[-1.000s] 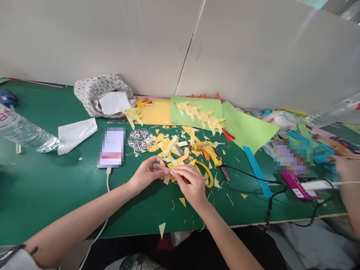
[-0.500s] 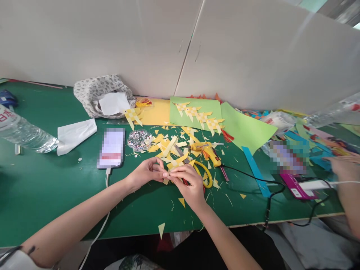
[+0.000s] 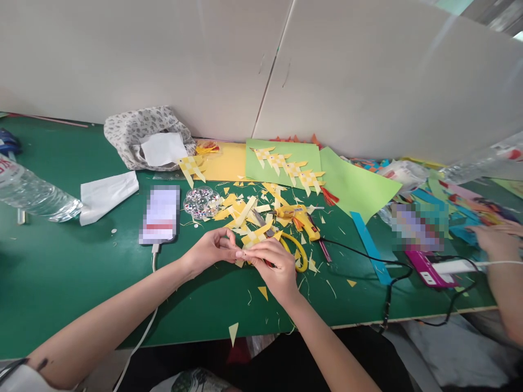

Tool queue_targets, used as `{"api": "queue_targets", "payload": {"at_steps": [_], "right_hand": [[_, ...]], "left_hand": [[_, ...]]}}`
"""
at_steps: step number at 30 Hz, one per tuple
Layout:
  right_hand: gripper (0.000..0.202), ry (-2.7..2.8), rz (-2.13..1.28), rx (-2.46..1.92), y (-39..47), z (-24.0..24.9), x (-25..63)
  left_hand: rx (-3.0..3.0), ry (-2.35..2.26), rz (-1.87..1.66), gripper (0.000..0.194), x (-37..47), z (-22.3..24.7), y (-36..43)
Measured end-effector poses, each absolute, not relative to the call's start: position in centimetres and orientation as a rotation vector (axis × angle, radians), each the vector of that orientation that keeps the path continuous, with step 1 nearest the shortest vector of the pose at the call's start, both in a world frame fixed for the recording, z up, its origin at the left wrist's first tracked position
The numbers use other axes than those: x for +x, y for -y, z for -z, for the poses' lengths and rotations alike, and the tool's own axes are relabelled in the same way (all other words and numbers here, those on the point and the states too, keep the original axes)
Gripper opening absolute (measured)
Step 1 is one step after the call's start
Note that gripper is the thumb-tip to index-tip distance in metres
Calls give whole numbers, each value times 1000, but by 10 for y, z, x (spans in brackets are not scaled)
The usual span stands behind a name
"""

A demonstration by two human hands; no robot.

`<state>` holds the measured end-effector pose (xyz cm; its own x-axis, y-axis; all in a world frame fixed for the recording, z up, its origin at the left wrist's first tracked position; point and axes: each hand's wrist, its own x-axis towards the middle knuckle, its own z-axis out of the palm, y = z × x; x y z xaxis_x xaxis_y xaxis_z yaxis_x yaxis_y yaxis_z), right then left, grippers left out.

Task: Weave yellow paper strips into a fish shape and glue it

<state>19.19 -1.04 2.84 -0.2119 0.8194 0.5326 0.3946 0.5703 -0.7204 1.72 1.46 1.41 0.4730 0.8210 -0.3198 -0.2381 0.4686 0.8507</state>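
My left hand (image 3: 214, 250) and my right hand (image 3: 273, 264) meet fingertip to fingertip over the table's near middle. Both are pinched closed on something too small to make out. Just behind the fingers lies a yellow and cream woven paper fish (image 3: 255, 235), partly hidden, among yellow paper scraps (image 3: 241, 209). Yellow-handled scissors (image 3: 302, 256) lie partly under my right hand. Past them rests a yellow glue gun (image 3: 300, 218). A round clear case of small googly eyes (image 3: 201, 202) sits beyond my left hand.
A charging phone (image 3: 159, 215) lies left, near a water bottle (image 3: 36, 190) and a cloth bag (image 3: 147, 136). Several woven fish (image 3: 290, 169) rest on green paper (image 3: 314, 155). Black cable (image 3: 368, 256) runs right toward a pink power strip (image 3: 429, 269). Another person's hand (image 3: 496, 242) is at the far right.
My hands stay pinched together in nearly the same place. The view has shifted slightly. The other person's hand at the far right has moved a little.
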Motion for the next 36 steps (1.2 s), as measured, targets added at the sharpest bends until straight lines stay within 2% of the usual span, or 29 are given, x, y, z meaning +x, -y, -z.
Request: {"api": "queue_targets", "payload": {"at_steps": [8,21,36], "right_hand": [[8,1790,-680,-994,10,-26,193],[6,1757,-726,-1044,11,-21,193],[7,1753,-736,-1065,11,-20,193]], "left_hand": [[866,-786,-727,31,15,-13,-15],[854,-788,-824,47,20,-16,-12],[870,-796,-820,46,20,-18,-11]]}}
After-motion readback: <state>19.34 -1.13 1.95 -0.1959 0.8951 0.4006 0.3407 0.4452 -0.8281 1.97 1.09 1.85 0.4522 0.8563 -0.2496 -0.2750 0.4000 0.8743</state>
